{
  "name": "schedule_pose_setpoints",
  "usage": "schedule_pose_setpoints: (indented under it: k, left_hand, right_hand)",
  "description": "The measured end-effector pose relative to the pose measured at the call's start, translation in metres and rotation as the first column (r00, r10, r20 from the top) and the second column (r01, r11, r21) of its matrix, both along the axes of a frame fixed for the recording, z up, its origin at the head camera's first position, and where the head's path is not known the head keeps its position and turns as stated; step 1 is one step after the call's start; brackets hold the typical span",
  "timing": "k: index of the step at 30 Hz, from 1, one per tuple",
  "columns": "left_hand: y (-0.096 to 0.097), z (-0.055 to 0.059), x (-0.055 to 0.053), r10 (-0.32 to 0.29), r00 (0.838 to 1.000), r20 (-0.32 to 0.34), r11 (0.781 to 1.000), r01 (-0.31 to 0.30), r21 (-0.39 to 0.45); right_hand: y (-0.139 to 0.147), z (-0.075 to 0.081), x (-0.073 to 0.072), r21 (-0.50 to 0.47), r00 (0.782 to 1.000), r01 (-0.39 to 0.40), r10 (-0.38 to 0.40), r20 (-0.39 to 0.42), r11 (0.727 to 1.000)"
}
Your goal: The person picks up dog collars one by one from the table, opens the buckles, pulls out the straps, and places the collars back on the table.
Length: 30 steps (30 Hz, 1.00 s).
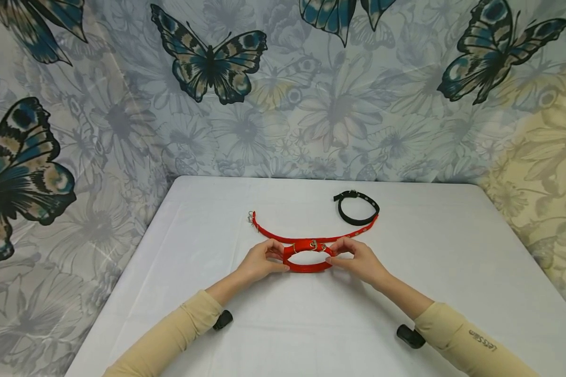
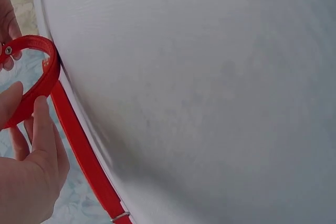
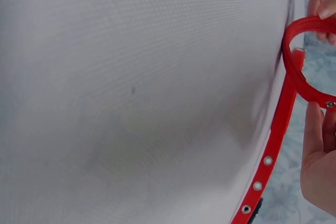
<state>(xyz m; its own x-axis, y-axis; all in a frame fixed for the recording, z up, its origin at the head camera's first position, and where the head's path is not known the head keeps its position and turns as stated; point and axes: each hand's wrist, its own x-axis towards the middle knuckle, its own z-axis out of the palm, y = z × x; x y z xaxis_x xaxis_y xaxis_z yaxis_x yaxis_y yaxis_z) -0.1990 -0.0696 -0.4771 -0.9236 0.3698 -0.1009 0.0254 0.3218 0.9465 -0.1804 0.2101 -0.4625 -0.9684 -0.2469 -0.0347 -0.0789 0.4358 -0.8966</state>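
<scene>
Both hands hold a red collar [image 1: 309, 268] bent into a loop, its buckle on the far side. My left hand [image 1: 262, 260] pinches the loop's left side between thumb and fingers; in the left wrist view the thumb and fingers [image 2: 46, 135] lie on either side of the red band [image 2: 48, 80]. My right hand [image 1: 357, 260] pinches the right side, near a metal eyelet [image 3: 330, 104]. Just behind the loop, a second red collar [image 1: 275, 237] lies unfastened in a shallow curve, buckle end at left, eyelets toward the right.
A black collar [image 1: 341, 212], fastened in a ring, lies at the back right, against the right end of the open red collar. Everything is on a white-covered table [image 1: 179, 230]. Butterfly-patterned fabric [image 1: 283, 136] rises behind the table's far edge.
</scene>
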Motion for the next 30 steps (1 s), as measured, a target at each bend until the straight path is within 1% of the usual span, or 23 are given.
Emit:
schedule_pose_setpoints:
  k: [3,5,10,15,22,26,30]
  left_hand:
    - [-0.0013,0.0025,-0.0001,-0.019,1.000,-0.017,0.999,0.018,-0.035]
    - [-0.0025,0.0052,-0.0003,-0.033,0.999,-0.040,0.998,0.031,-0.053]
    - [-0.0053,0.0097,-0.0029,-0.057,0.994,-0.092,0.998,0.054,-0.032]
    - [-0.0071,0.0074,-0.0053,-0.065,0.993,-0.103,0.998,0.065,-0.004]
    - [-0.0080,0.0058,-0.0039,-0.065,0.991,-0.116,0.998,0.067,0.019]
    - [-0.0081,0.0061,-0.0030,-0.064,0.991,-0.117,0.998,0.067,0.022]
    - [-0.0080,0.0075,-0.0024,-0.053,0.992,-0.114,0.998,0.055,0.018]
  right_hand:
    - [-0.0004,-0.0006,-0.0008,0.000,1.000,-0.001,0.001,0.003,1.000]
    - [-0.0002,-0.0005,-0.0011,0.004,1.000,-0.001,0.001,0.002,1.000]
    - [0.0004,-0.0009,-0.0019,0.018,1.000,0.002,-0.002,-0.002,1.000]
    - [0.0000,-0.0032,-0.0027,0.014,1.000,0.005,-0.005,0.009,1.000]
    - [-0.0002,-0.0029,-0.0016,0.004,1.000,-0.004,0.003,0.008,1.000]
    - [-0.0008,-0.0013,-0.0009,0.001,1.000,-0.023,0.023,0.001,1.000]
    - [-0.0022,0.0027,-0.0009,-0.026,0.999,-0.044,0.043,-0.018,0.999]
